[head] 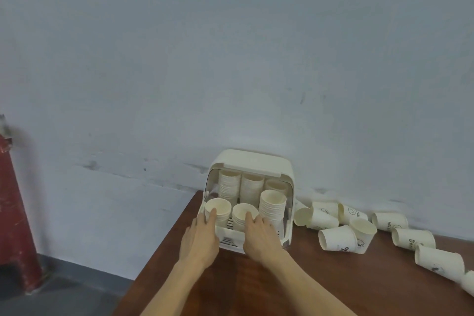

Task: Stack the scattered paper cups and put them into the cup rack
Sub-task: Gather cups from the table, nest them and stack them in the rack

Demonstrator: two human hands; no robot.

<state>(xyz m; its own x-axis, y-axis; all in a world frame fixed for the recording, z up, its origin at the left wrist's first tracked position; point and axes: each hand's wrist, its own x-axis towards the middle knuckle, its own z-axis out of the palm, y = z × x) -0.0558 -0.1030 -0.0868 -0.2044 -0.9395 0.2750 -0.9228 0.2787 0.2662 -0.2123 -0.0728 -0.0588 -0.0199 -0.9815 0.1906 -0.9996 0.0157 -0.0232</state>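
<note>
Head view only, so everything gets placed off the cup rack (250, 161), which sits at the back of the brown wooden table (282, 285) against the wall (230, 59). I'd call this roughly half done. Inside the rack there are already three stacks at the back and three in the front row: a tall stack (272, 206) front-right, a shorter middle stack (243, 214) and a short left stack (218, 209). Still left: a bunch of loose cups (338, 238) lying on their sides to the right of the rack, strung out along the wall.

Left hand (202, 236) rests at the rack's front-left with a finger up on the left stack's rim. Right hand (259, 235) does the same on the middle stack. Both look fairly relaxed, more touching than gripping.

Rack looks like smooth cream plastic, rounded corners, slotted floor. Cups are thin cream paper, tapered, rolled rims, some with dark print, so easy to crush.
</note>
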